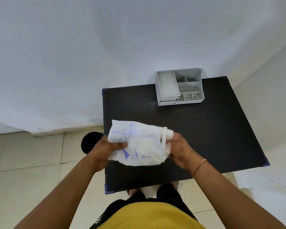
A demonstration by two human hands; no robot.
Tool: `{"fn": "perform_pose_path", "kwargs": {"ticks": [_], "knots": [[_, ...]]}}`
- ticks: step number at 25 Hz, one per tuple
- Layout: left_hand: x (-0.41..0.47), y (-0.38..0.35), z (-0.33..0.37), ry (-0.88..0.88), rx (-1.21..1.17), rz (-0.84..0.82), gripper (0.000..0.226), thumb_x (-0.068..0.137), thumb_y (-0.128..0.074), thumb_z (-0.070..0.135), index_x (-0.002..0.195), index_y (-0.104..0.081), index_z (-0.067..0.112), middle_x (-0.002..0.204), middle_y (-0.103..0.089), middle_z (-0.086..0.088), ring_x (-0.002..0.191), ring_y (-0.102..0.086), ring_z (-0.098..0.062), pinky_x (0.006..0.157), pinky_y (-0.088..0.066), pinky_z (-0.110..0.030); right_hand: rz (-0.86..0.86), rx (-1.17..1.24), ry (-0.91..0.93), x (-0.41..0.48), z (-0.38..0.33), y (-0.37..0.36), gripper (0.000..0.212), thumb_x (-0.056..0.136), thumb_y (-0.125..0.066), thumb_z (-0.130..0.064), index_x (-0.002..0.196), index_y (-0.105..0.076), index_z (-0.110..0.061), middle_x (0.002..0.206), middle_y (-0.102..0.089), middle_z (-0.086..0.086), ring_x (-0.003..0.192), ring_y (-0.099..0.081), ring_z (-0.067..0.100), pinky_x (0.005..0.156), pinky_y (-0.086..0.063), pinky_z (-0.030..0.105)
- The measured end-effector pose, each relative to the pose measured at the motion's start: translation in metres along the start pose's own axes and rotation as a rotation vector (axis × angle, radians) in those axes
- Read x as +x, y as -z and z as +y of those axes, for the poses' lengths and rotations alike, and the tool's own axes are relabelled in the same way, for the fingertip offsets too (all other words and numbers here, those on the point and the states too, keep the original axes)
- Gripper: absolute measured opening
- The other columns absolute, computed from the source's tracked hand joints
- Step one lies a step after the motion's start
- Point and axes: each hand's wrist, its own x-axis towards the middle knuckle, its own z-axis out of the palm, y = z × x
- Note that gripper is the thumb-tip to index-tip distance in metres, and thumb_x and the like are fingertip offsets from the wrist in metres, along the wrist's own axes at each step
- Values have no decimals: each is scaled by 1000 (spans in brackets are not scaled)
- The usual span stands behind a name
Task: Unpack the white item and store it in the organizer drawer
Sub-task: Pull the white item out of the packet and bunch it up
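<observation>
White crinkled plastic fills the middle of the action: a soft white plastic packet with blue printing (137,144) is held up over the near left part of the black square table (205,138), clear of the surface. The left hand (106,151) clamps the packet's left end, thumb curled over the front and fingers hidden behind. The right hand (180,146) works at the packet's right end, fingers closed around a bunched bit of white material (169,134) poking out of the opening, so it looks like the unpacking is just under way, with the item only starting to come free. Everything else is left to do: at the far side of the table sits the grey plastic desk organizer (179,87), well apart from the hands, and its small drawers (168,100) at the front left look pushed in, nothing stored. Hard to call: whether that white bunch is the item itself or torn wrapper, and the blue lettering is only partly readable. A dark round object (89,142) on the floor by the table is half hidden behind the left hand.
</observation>
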Motion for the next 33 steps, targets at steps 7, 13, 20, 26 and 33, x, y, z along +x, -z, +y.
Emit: {"fn": "perform_pose_path", "kwargs": {"ticks": [7,13,20,26,33], "knots": [[9,-11,4,46,25,-81,36,91,-77,8,127,-73,12,121,-82,-15,111,-79,-37,87,-67,-52,-25,-132,15,5,-10,17,26,106,-56,-21,118,-78,-22,110,-82,7,100,-79,27,76,-66,43],[14,-4,-7,59,-65,51,40,92,-78,8,132,-72,14,125,-81,-16,113,-78,-39,80,-68,-49,113,-277,33,17,-2,29,19,92,-72,-10,105,-81,-22,97,-83,9,87,-81,34,70,-67,53],[23,0,-19,106,-36,194,36,95,-77,5,130,-72,12,122,-81,-15,112,-77,-39,84,-66,-52,326,-9,28,27,-8,61,28,86,-82,-3,112,-78,-13,108,-81,15,95,-78,39,78,-62,69],[50,-3,-53,178,137,378,40,93,-81,10,130,-67,6,133,-73,-23,113,-73,-44,101,-59,-63,198,243,8,16,-10,67,29,92,-75,-5,119,-75,-16,114,-80,15,101,-78,41,70,-65,62],[57,-28,-49,14,824,584,98,78,-93,28,159,-40,10,161,-50,-21,146,-49,-45,113,-48,-64,49,406,-44,6,-16,52,35,94,-73,-14,128,-69,-15,114,-79,14,94,-79,35,64,-65,51]]}}
